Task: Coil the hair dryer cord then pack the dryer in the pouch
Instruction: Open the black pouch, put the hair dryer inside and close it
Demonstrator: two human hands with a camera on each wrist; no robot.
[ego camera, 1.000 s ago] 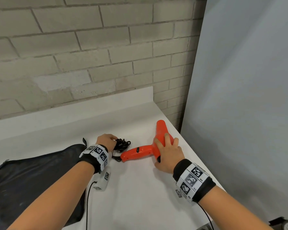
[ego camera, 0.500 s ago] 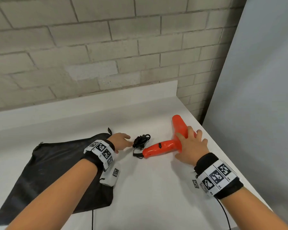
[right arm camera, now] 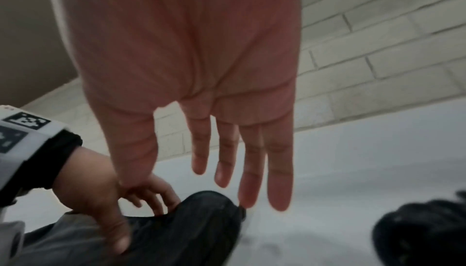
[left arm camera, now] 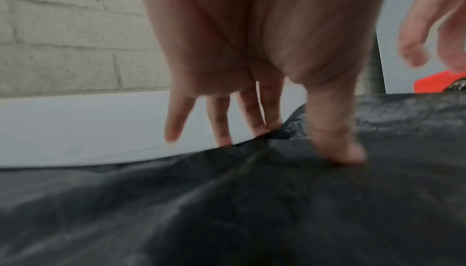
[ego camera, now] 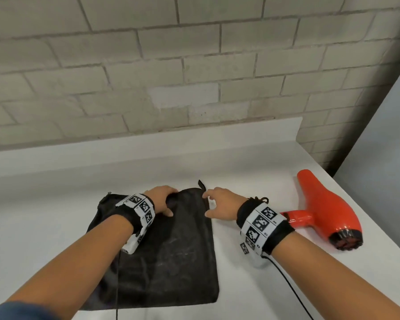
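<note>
The black pouch (ego camera: 171, 262) lies flat on the white table (ego camera: 252, 285). My left hand (ego camera: 169, 202) holds its far top edge, with the thumb on the fabric (left arm camera: 227, 210) and the fingers (left arm camera: 252, 114) over the rim. My right hand (ego camera: 208, 204) hovers open beside the pouch's top right corner, its straight fingers (right arm camera: 252, 180) just off the pull tab (ego camera: 201, 184). The orange hair dryer (ego camera: 326, 209) lies to the right, untouched. Its coiled black cord (ego camera: 261, 199) sits by the handle, mostly hidden behind my right wrist in the head view and dark and blurred (right arm camera: 416, 234) in the right wrist view.
A brick wall (ego camera: 194, 77) and a raised white ledge (ego camera: 148, 144) close off the back. A grey panel (ego camera: 383, 135) stands at the right, and the table's right edge runs just past the dryer. Thin black cables trail from both wristbands.
My right hand has let go of the dryer and my left has left the cord. Both have moved left onto the pouch. The head view has swung left.
</note>
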